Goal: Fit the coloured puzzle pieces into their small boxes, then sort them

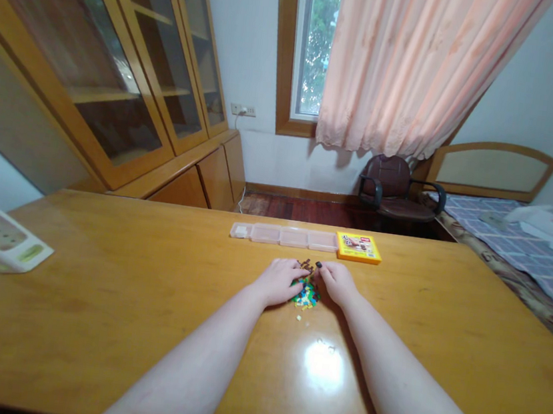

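Observation:
A small heap of tiny bricks (306,296) in green, blue, yellow and white lies on the wooden table (146,285) between my two hands. Just beyond it is a little cluster of brown bricks (306,264). My left hand (279,281) rests at the heap's left edge, fingers stretched out and apart over the pieces. On the other side, my right hand (338,283) has its fingers curled in a pinch by the brown bricks. Whatever is between those fingertips is too small to make out. A loose pale brick (298,318) lies nearer to me.
Behind my hands lies a clear compartment tray (280,236) with something white in its left end. A yellow box (359,248) adjoins its right end. A white box-like object (0,237) stands at the table's left. Beyond are a glass cabinet, chair and bed.

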Action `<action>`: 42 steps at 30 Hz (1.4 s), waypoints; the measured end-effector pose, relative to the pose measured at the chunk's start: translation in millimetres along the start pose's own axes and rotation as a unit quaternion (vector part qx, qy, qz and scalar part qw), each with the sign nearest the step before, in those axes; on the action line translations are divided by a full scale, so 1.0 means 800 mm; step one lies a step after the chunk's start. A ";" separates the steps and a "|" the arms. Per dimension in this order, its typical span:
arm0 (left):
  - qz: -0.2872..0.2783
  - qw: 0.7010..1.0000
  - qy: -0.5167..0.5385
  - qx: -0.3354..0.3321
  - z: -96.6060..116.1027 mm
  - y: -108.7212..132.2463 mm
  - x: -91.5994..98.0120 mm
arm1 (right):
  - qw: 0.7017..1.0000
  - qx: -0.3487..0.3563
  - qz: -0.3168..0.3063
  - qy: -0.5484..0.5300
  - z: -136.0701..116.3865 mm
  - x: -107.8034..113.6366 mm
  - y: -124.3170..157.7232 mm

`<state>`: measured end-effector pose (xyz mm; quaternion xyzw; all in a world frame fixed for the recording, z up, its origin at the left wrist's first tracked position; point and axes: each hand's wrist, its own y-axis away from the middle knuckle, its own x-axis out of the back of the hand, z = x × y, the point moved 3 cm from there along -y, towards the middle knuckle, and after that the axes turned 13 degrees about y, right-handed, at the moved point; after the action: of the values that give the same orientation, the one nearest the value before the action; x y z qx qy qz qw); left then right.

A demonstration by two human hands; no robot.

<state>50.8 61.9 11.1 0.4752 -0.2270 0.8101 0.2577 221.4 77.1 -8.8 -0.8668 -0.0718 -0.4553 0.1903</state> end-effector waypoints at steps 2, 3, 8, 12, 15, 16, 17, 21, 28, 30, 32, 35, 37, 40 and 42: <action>0.002 1.000 0.006 -0.012 0.001 0.000 0.001 | 1.000 -0.005 0.017 0.014 0.001 0.001 0.000; 0.000 1.000 0.011 -0.020 0.002 0.000 0.001 | 0.999 -0.008 0.025 0.019 0.002 0.002 0.000; -0.006 0.999 0.020 -0.047 0.003 0.000 0.001 | 1.000 -0.007 0.024 -0.001 0.001 0.003 0.003; 0.005 0.999 0.017 -0.031 0.002 0.000 0.002 | 0.999 0.013 -0.003 -0.043 -0.005 0.003 0.005; 0.007 1.000 0.006 -0.021 0.002 0.000 0.004 | 0.999 0.021 -0.020 -0.041 -0.006 0.001 0.004; 0.007 1.000 0.003 -0.020 0.002 0.000 0.004 | 0.999 0.022 -0.024 -0.035 -0.006 0.001 0.004; 0.007 1.000 0.000 -0.020 0.002 0.000 0.004 | 0.999 0.023 -0.026 -0.026 -0.005 0.000 0.004; 0.013 1.000 -0.001 -0.027 -0.001 0.000 0.002 | 1.000 0.021 -0.013 0.008 -0.003 0.000 0.002; 0.029 0.999 -0.002 -0.025 -0.005 -0.001 0.001 | 0.999 0.003 0.017 0.027 0.001 0.001 0.000; 0.032 0.999 0.006 -0.026 -0.004 -0.001 0.002 | 0.999 -0.006 0.028 0.031 0.004 0.000 0.000; 0.035 0.999 0.011 -0.026 -0.003 0.000 0.002 | 0.999 -0.018 0.034 0.029 0.006 -0.001 0.000; 0.035 0.999 0.008 -0.025 -0.003 0.000 0.001 | 0.999 -0.023 0.030 0.024 0.007 -0.002 0.000; 0.035 0.999 0.007 -0.027 -0.003 0.000 0.001 | 0.999 -0.016 0.023 0.023 0.006 -0.002 0.000; 0.035 0.999 0.009 -0.030 -0.003 0.000 0.001 | 1.000 -0.004 0.014 0.023 0.004 -0.002 0.000; 0.035 0.999 0.013 -0.033 -0.002 0.000 0.002 | 1.000 -0.003 0.012 0.028 0.005 -0.002 -0.001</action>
<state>49.5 63.3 12.1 0.4473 -0.2671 0.8168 0.2478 223.4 79.1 -11.7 -0.8553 -0.0542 -0.4770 0.1949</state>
